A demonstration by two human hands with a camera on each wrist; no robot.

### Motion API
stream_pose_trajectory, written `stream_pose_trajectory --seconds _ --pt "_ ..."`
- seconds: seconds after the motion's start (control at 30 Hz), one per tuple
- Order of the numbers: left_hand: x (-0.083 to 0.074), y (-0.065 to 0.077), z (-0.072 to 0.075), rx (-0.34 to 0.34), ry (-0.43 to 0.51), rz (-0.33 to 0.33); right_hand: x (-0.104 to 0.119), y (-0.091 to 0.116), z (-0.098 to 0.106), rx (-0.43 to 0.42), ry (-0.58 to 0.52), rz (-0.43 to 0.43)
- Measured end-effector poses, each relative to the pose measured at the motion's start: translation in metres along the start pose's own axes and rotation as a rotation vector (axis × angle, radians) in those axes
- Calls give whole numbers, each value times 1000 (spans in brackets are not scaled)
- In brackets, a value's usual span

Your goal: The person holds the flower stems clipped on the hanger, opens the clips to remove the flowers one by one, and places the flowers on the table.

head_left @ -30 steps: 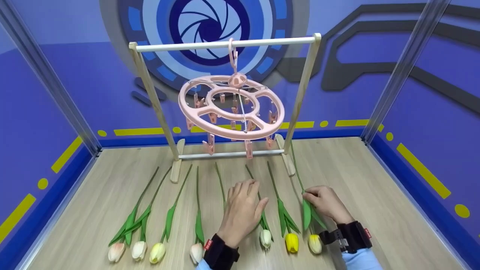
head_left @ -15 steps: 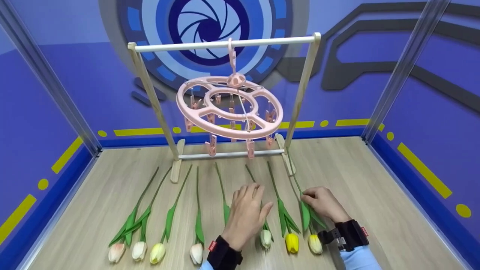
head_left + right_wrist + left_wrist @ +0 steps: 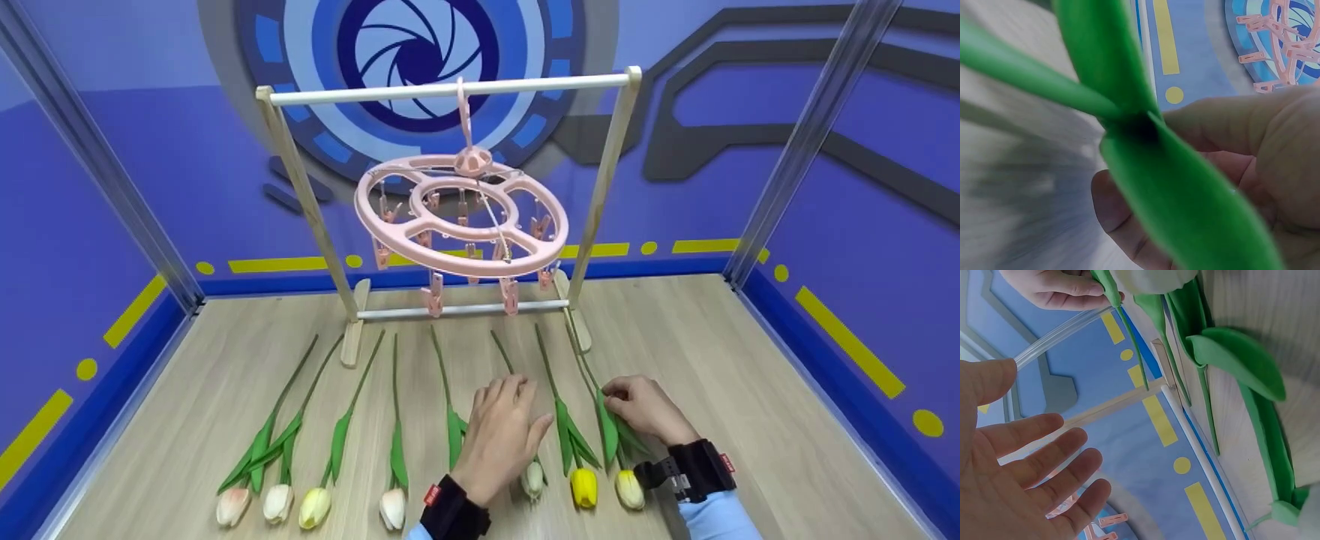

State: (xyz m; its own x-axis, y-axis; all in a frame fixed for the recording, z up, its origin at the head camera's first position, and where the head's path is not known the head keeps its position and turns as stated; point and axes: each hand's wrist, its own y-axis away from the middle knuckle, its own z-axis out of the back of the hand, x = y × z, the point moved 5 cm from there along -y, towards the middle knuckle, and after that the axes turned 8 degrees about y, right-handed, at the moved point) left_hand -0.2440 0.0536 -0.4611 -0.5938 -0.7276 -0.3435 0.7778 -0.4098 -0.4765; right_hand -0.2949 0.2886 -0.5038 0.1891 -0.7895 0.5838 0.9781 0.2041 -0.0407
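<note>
My right hand [image 3: 652, 409] pinches the rightmost artificial tulip by its stem, near the base of the leaves. This tulip has a pale yellow bloom [image 3: 630, 489], and its green leaf [image 3: 1185, 191] fills much of the right wrist view. My left hand [image 3: 501, 435] hovers palm down with fingers extended over the white tulip [image 3: 532, 480], whose stem it partly covers. Its fingers are spread and hold nothing in the left wrist view. Between the hands lies a bright yellow tulip [image 3: 583, 487]. Beneath my left hand, another tulip shows only its stem [image 3: 441, 360] and leaves; its bloom is hidden.
A wooden rack [image 3: 606, 180] stands at the back, with a round pink clip hanger [image 3: 382, 236] hung from its top bar. Several more tulips lie to the left, including a pale pink one [image 3: 392, 508] and a yellow one [image 3: 315, 506]. Printed panels enclose the wooden tabletop [image 3: 750, 360].
My left hand has shifted right and slightly nearer. The right hand has turned the rightmost tulip's stem tip leftward and nearer, onto the rack's right foot. The hanger sways slightly.
</note>
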Motion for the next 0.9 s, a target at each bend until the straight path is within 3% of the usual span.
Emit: stream_pose_trajectory --seconds 0.43,0.77,0.9 --pt "-1 0 1 4 4 8 -4 -2 -2 31 -19 -39" --pt "2 0 1 14 16 23 -3 -2 -4 92 -31 -12" --pt "3 0 3 -8 3 18 -1 -1 -2 100 -54 -49"
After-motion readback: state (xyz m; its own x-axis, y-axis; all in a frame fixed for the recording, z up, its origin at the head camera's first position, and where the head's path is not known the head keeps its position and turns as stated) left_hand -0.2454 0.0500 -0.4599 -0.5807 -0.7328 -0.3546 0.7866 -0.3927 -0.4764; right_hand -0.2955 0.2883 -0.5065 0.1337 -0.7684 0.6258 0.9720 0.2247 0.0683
